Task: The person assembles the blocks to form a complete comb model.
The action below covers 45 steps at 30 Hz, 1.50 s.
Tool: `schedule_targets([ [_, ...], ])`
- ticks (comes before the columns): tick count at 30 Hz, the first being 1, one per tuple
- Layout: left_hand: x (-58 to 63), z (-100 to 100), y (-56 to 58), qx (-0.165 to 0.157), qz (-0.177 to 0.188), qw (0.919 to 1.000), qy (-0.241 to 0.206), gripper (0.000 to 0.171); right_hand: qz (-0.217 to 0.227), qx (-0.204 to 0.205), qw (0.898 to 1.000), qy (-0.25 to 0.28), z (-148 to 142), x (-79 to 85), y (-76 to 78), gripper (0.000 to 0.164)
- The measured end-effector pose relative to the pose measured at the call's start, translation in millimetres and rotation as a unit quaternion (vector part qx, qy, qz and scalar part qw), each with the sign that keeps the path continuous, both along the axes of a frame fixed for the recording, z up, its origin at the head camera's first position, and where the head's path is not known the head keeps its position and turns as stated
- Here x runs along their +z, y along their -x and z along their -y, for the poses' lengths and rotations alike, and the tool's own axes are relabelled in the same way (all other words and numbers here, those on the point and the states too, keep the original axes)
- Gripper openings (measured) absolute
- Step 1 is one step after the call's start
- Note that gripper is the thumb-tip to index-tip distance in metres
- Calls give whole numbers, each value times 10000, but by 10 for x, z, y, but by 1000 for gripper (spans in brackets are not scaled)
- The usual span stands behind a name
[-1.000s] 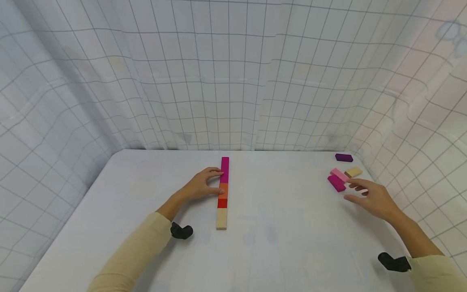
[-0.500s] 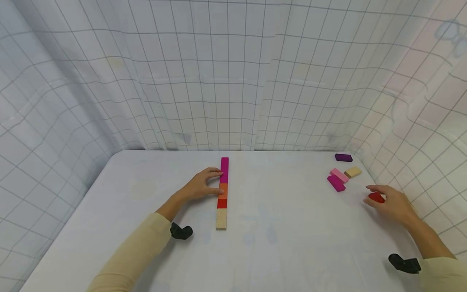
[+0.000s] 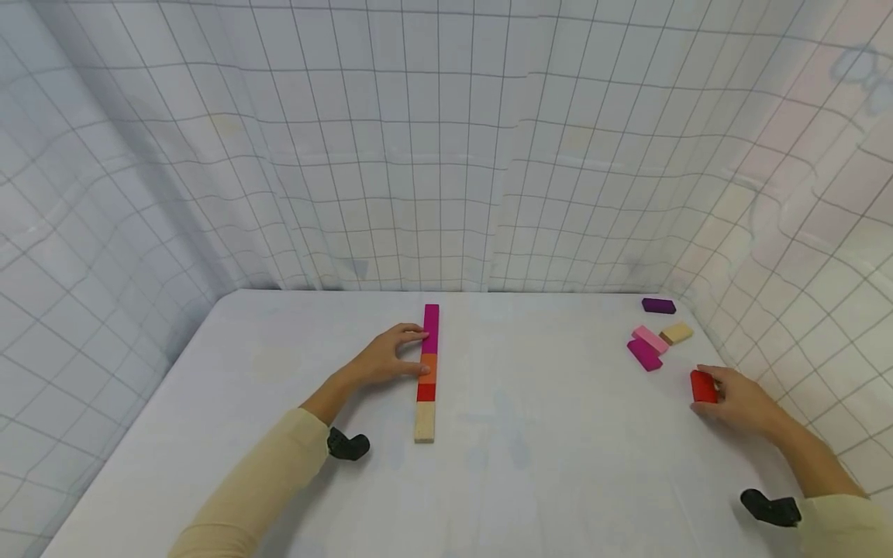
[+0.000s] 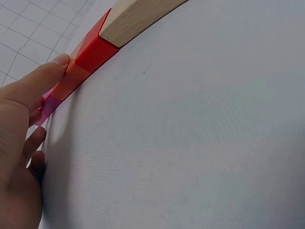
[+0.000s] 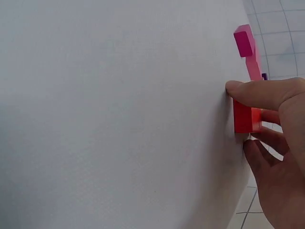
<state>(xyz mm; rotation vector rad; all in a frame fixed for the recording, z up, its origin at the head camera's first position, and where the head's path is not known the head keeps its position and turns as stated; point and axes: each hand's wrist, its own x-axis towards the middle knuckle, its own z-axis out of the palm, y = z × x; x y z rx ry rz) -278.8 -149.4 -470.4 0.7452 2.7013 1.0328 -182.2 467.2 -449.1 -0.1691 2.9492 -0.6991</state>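
My right grip (image 3: pixel 743 400): clamped on red rectangular painted-looking block (image 3: pixel 703 387) | likely light, stiff; hold opposite sides | left grip (image 3: pixel 380 356): fingers apart

On the bench (image 3: pixel 544 434), a row of blocks (image 3: pixel 427 380) runs 12 to 6 o'clock — left hand (image 3: pixel 382 356) touching at 9. Well apart at 3, a block (image 3: pixel 702 387) in the right hand (image 3: pixel 746 401); at its 11, a three-block cluster (image 3: pixel 650 339) — a lone block (image 3: pixel 659 306) behind.

1. You work in a cloth-walled booth (image 3: pixel 823 310); whether home, lab or office, you cannot tell.
2. Gridded cloth (image 3: pixel 405 170) hangs in folds behind your white table (image 3: pixel 551 480).
3. More of it encloses the table's left and right sides.
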Motion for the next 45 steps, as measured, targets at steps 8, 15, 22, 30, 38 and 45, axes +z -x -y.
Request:
schedule_targets([
  [8, -3, 10, -18, 13, 21, 10000, 5, 74, 143, -292, 9992, 245, 19, -12, 4, 75],
  [15, 8, -1, -12, -65, -48, 10000, -48, 74, -61, -493, 9978, 434, 50, -2, -37, 82],
  [22, -16, 3, -2, -67, -58, 10000, 27, 75, -140, -577, 9958, 698, 125, 33, -69, 79],
  [30, 3, -1, -7, -23, -44, 10000, -14, 74, -761, 66, 9948, 678, 424, 84, -34, 69],
  [38, -23, -7, 22, -89, -55, 9999, 5, 74, -882, 720, 9891, 930, 807, 99, -19, 66],
  [45, -25, -7, 22, -51, -41, 10000, -64, 73, -908, 1155, 9832, 1081, 1235, 80, 10, 64],
])
